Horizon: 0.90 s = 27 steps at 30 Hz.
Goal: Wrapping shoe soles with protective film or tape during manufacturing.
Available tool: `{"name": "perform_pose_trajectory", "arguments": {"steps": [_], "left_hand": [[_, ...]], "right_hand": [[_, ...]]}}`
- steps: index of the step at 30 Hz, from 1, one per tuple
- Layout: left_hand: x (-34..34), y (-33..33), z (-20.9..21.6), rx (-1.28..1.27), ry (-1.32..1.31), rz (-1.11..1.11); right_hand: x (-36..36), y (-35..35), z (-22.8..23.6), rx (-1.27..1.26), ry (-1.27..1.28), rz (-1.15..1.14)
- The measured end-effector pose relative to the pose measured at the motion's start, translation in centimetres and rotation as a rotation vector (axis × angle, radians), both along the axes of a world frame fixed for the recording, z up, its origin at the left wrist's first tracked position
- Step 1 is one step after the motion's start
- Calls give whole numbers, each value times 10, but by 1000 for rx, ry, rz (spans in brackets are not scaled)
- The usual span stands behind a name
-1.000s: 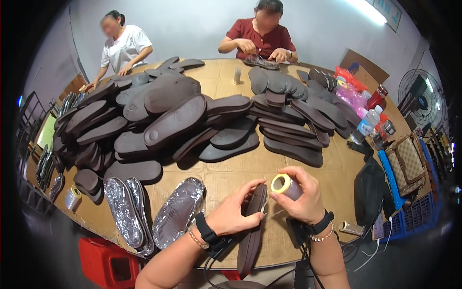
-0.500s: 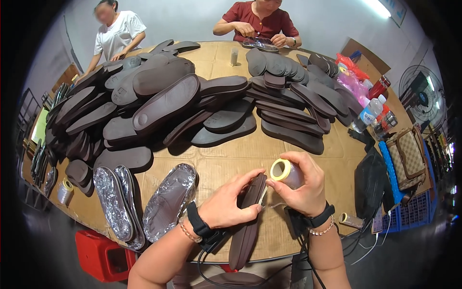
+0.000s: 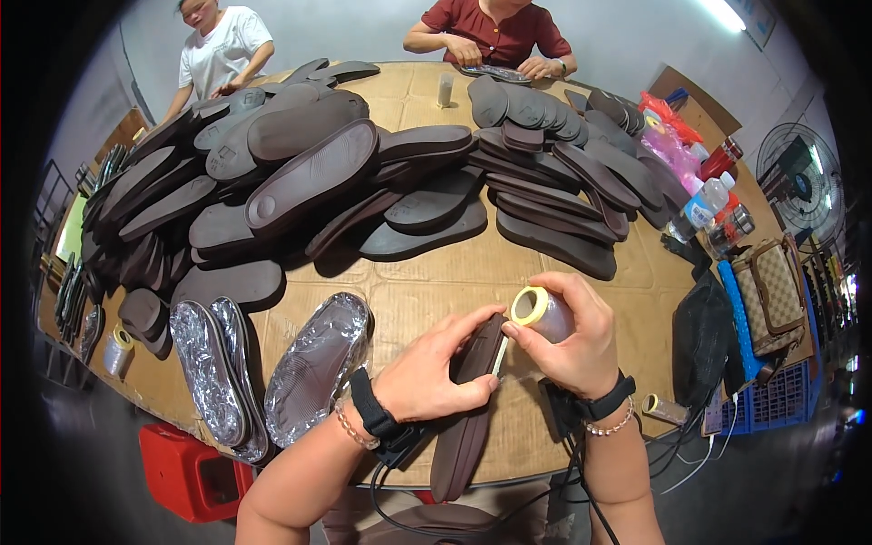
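My left hand [image 3: 425, 368] is closed around a pair of dark brown shoe soles [image 3: 465, 440], stood on edge near the front of the table. Its thumb presses the right side, where a thin pale strip [image 3: 500, 352] lies along the edge. In my right hand [image 3: 584, 338] is a roll of clear plastic film [image 3: 553, 316] with a yellow core, held close beside the far end of the soles. Left of my hands lie a sole wrapped in shiny clear film [image 3: 318, 372] and another wrapped pair [image 3: 209, 374].
Heaped brown soles [image 3: 313, 177] cover the middle and left of the cardboard-topped table [image 3: 409, 309]. Another film roll [image 3: 665, 409] lies by cables at right. Bottles [image 3: 704, 207], a black bag [image 3: 698, 341] and a handbag [image 3: 767, 295] line the right edge. Two people work across the table.
My hands keep the same holds, with only slight shifts. The view has tilted a little. The far person in dark red has moved their hands lower over a wrapped sole.
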State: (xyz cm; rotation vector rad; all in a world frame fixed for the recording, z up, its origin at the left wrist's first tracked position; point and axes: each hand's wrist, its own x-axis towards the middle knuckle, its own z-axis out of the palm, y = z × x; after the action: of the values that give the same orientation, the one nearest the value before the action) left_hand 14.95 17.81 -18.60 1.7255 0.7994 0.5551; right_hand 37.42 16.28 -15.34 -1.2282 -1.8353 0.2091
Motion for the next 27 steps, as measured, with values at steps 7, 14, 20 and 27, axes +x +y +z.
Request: {"name": "perform_pose_trajectory", "arguments": {"steps": [7, 14, 20, 27], "left_hand": [[0, 0, -1, -2, -22, 1], [1, 1, -3, -25, -97, 12], [1, 1, -2, -19, -41, 16], [1, 2, 3, -3, 19, 10]], "right_hand": [[0, 1, -1, -26, 14, -2], [-2, 0, -1, -4, 25, -8], [-2, 1, -4, 8, 11, -3], [-2, 0, -3, -24, 14, -13]]}}
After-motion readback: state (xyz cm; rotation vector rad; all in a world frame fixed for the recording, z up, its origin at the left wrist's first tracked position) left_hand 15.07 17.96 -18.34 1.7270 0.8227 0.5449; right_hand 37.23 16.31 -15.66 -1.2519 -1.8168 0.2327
